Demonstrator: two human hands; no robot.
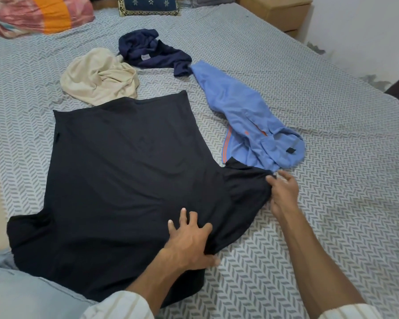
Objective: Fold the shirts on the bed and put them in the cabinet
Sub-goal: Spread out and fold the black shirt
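While the black shirt (124,176) lies flat, both hands grip its sleeve (244,192).

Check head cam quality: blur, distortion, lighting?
Head view: soft, even indoor light, no glare or hard shadows; wide-angle bend curves the bed edges; fine detail is soft overall; the black shirt reads nearly flat, folds hard to see; right hand at the sleeve is slightly smeared, left hand fairly crisp.
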